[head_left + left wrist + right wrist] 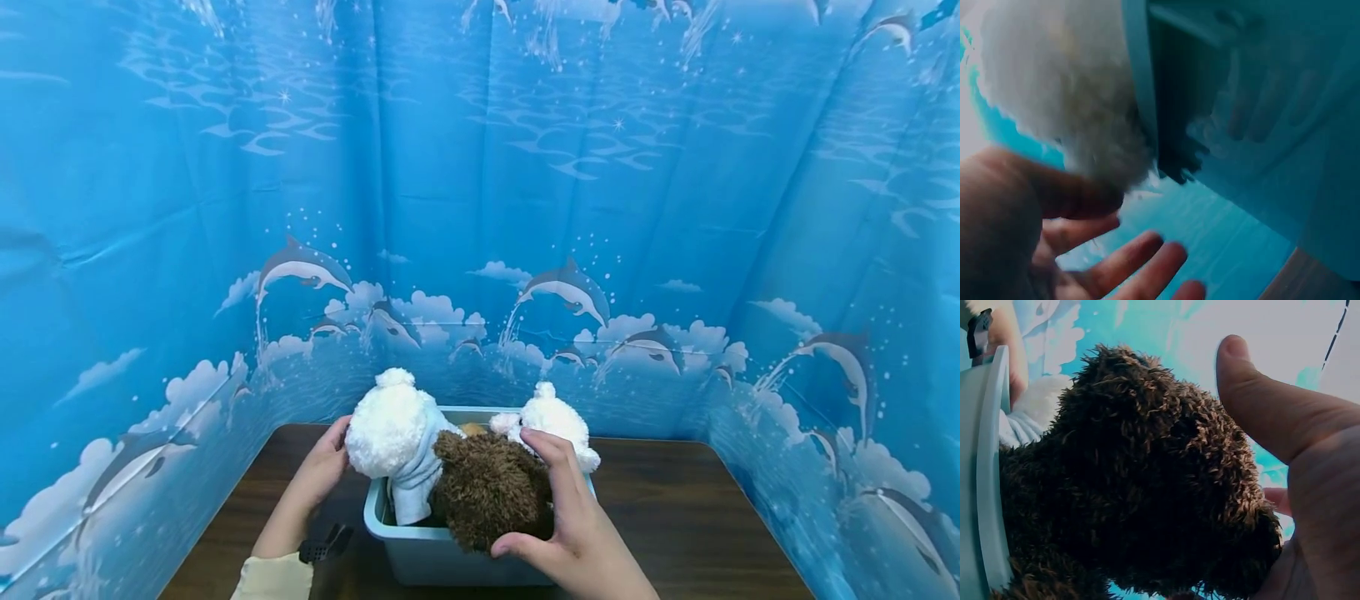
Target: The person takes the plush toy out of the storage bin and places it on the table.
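Note:
A light blue-grey plastic bin [431,562] holds several plush toys. On its left, a white fluffy plush toy [386,425] in a pale blue garment leans over the rim. My left hand [321,473] is at the outer side of its head; in the left wrist view the thumb [1094,199] meets the white fur while the other fingers spread loosely below. A shaggy dark brown plush toy [491,492] pokes up at the front of the bin. Around its right side my right hand [577,529] is spread wide, the thumb [1254,394] straight and raised off the fur.
Another white plush toy [558,423] sits at the back right of the bin, behind my right fingers. A bit of tan plush [472,428] shows between the toys. The bin stands on a dark wooden table [675,508], with a blue dolphin-print curtain [480,208] around it.

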Tool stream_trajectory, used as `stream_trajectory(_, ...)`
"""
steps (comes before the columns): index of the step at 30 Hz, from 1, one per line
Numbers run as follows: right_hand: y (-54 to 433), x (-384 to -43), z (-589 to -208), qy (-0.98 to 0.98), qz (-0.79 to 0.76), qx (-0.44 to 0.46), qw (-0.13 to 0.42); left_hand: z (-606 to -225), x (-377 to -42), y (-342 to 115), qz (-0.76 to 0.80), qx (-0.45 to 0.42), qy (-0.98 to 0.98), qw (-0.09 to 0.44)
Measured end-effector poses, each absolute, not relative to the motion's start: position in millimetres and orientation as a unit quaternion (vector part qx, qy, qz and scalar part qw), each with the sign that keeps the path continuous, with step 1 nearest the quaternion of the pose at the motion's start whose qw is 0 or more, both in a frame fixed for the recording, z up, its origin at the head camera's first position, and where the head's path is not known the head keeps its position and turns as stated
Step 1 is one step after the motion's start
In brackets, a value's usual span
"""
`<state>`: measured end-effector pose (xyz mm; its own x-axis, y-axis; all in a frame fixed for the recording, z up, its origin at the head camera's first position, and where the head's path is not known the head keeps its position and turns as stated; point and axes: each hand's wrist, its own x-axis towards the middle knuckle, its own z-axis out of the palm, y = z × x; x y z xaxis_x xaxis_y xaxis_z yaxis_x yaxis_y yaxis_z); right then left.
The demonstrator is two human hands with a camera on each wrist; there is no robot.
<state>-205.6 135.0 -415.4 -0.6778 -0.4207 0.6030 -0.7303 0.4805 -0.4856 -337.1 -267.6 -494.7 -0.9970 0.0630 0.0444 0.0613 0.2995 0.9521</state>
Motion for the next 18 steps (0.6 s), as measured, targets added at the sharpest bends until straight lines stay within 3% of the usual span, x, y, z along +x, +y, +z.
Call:
stream_trajectory(7, 133, -207, -417, -0.853, 0.363, 0.323, 0.189, -509, -340, -270, 0.596, 0.109, 0.795, 0.036)
stream_trajectory(18, 135, -212, -417, -0.863, 0.371, 0.324, 0.116, -516, -334, -264, 0.647, 0.091, 0.753, 0.077)
